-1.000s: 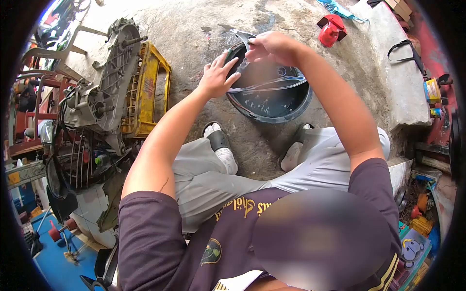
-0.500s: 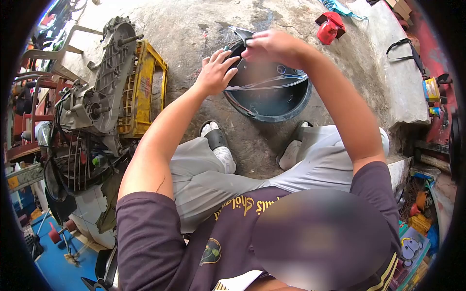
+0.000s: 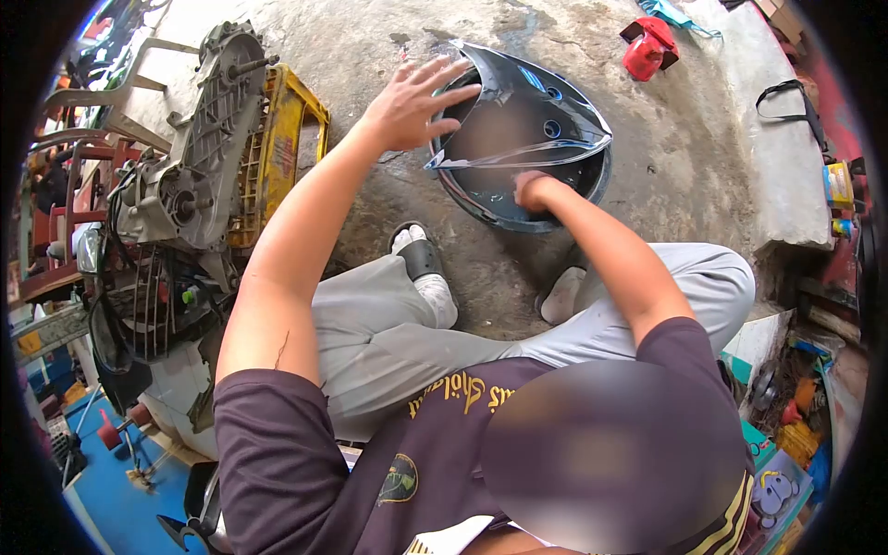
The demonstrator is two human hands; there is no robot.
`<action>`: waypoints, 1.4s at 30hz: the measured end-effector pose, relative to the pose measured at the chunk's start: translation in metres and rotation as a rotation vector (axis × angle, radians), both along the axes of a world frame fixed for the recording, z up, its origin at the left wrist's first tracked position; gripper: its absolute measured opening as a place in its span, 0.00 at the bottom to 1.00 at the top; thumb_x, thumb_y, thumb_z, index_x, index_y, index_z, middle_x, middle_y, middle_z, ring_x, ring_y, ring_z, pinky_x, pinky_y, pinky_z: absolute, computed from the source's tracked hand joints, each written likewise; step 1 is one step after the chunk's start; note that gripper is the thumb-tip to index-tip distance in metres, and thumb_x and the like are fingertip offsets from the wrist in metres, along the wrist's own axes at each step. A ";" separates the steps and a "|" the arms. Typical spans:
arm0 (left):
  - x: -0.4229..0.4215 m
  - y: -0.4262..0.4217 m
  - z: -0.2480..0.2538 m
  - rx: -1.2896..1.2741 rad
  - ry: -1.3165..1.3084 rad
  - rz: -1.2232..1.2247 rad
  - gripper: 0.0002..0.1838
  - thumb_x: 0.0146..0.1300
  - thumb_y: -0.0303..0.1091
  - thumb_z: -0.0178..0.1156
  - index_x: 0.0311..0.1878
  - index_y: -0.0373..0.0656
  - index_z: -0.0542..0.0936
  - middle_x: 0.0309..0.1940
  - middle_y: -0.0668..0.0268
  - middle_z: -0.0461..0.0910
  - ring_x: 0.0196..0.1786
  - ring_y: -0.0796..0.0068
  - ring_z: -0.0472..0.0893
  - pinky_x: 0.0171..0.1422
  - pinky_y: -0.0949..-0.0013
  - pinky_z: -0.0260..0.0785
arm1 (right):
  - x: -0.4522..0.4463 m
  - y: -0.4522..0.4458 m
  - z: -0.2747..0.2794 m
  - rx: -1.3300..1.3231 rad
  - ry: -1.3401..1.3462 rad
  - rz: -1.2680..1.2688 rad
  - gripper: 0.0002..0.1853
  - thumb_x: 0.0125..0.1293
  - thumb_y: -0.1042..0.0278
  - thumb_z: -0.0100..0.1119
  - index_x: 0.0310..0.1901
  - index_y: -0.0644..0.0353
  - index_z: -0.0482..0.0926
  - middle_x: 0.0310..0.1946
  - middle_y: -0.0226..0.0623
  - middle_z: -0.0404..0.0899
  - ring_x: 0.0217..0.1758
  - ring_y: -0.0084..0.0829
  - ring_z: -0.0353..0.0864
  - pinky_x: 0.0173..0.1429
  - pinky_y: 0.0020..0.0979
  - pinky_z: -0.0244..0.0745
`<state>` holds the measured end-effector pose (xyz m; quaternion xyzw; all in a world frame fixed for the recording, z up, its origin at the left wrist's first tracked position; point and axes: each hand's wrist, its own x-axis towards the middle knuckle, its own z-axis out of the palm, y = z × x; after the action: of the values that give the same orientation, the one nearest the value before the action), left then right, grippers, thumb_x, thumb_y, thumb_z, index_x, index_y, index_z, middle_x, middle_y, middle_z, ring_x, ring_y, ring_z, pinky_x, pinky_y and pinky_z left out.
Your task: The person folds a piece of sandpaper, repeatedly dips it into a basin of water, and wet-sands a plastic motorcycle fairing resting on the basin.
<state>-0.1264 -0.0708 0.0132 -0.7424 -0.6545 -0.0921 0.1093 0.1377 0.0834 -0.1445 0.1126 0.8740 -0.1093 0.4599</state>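
Note:
A glossy dark body panel point(image 3: 578, 118), pointed at its ends and with two round holes, lies across a black basin point(image 3: 504, 222). It looks like a motorcycle fairing; its middle is blurred. My left hand point(image 3: 421, 102) is at the panel's left edge, fingers spread, holding nothing; I cannot tell whether it touches the surface. Down inside the near part of the basin reaches my right hand point(image 3: 535, 190), in front of the panel's near edge. Its fingers are mostly hidden, so what they hold, if anything, does not show.
On the left, a metal engine casing point(image 3: 208, 139) stands beside a yellow crate point(image 3: 277, 157). A red part point(image 3: 649, 48) lies on the concrete floor at the upper right. A raised concrete ledge point(image 3: 768, 166) runs along the right. My slippered foot point(image 3: 425, 264) is close to the basin.
My right hand has moved from the panel's far edge down into the near side of the basin. My left hand has shifted slightly up with fingers spread wider. The panel now sits flatter across the basin.

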 end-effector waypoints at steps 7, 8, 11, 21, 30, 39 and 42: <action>0.010 0.001 -0.013 -0.154 -0.016 -0.170 0.47 0.72 0.69 0.58 0.89 0.63 0.56 0.89 0.70 0.55 0.90 0.59 0.52 0.90 0.40 0.47 | -0.012 -0.016 0.008 -0.229 0.221 -0.722 0.20 0.75 0.65 0.55 0.60 0.69 0.84 0.61 0.54 0.86 0.60 0.49 0.89 0.66 0.45 0.81; 0.009 0.003 -0.013 -0.150 -0.016 -0.173 0.47 0.72 0.69 0.58 0.89 0.63 0.56 0.89 0.70 0.55 0.90 0.59 0.52 0.90 0.40 0.47 | -0.003 -0.012 0.011 -0.671 0.075 -1.085 0.16 0.78 0.64 0.56 0.56 0.66 0.83 0.53 0.49 0.87 0.53 0.44 0.89 0.61 0.42 0.83; 0.007 0.001 -0.015 -0.164 -0.002 -0.157 0.47 0.73 0.69 0.57 0.89 0.63 0.56 0.89 0.70 0.56 0.90 0.58 0.53 0.90 0.41 0.47 | 0.016 -0.007 0.043 -1.189 -0.065 -1.443 0.13 0.83 0.60 0.55 0.51 0.63 0.82 0.41 0.43 0.87 0.44 0.38 0.89 0.54 0.38 0.85; 0.014 -0.002 -0.020 -0.115 -0.060 -0.139 0.48 0.73 0.62 0.61 0.89 0.54 0.57 0.90 0.63 0.54 0.90 0.55 0.54 0.91 0.44 0.50 | 0.035 0.006 0.156 -1.266 0.140 -1.536 0.16 0.84 0.58 0.55 0.45 0.62 0.84 0.42 0.45 0.91 0.48 0.41 0.93 0.56 0.39 0.89; 0.028 -0.001 -0.019 -0.079 -0.132 -0.114 0.44 0.75 0.58 0.60 0.87 0.49 0.60 0.88 0.65 0.58 0.88 0.58 0.58 0.87 0.42 0.55 | -0.041 0.056 0.218 -1.098 0.641 -1.493 0.13 0.84 0.64 0.53 0.48 0.66 0.79 0.50 0.54 0.88 0.55 0.48 0.91 0.64 0.45 0.90; 0.027 -0.002 -0.023 -0.094 -0.152 -0.105 0.46 0.74 0.55 0.60 0.88 0.49 0.57 0.88 0.64 0.58 0.88 0.57 0.59 0.85 0.39 0.56 | -0.091 0.060 0.272 -0.817 0.737 -1.211 0.17 0.85 0.57 0.55 0.49 0.66 0.81 0.51 0.52 0.89 0.57 0.40 0.91 0.65 0.37 0.87; 0.029 0.000 -0.024 -0.090 -0.190 -0.107 0.48 0.72 0.55 0.60 0.89 0.50 0.55 0.89 0.63 0.57 0.87 0.56 0.60 0.84 0.38 0.57 | -0.095 0.058 0.278 -0.834 0.730 -1.175 0.17 0.85 0.57 0.54 0.51 0.66 0.81 0.52 0.51 0.89 0.58 0.39 0.90 0.66 0.36 0.86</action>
<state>-0.0977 -0.0709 -0.0106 -0.7684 -0.6249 -0.1379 0.0083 0.0426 0.1412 0.1337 0.3302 0.6543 -0.6802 0.0171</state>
